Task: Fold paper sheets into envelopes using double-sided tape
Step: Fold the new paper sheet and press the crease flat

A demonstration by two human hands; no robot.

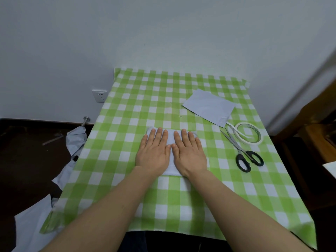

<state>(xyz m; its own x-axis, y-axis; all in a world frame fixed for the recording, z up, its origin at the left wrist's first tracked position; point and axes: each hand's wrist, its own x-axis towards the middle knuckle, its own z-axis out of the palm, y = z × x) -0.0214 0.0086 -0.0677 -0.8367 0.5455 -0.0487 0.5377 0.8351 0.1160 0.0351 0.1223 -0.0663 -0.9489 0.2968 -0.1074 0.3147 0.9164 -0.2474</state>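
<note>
A folded white paper [171, 137] lies in the middle of the green checked tablecloth [127, 106]. My left hand [154, 151] and my right hand [189, 153] lie flat on it side by side, fingers straight, pressing it down; they cover most of it. A finished folded envelope [209, 107] lies at the back right. The roll of double-sided tape [249, 132], with a loose end, sits to the right, beside black-handled scissors [241, 151].
Crumpled and loose paper sheets [72, 142] lie on the dark floor left of the table. A wall socket [99, 95] is on the white wall behind. Wooden furniture [312, 135] stands close to the table's right edge.
</note>
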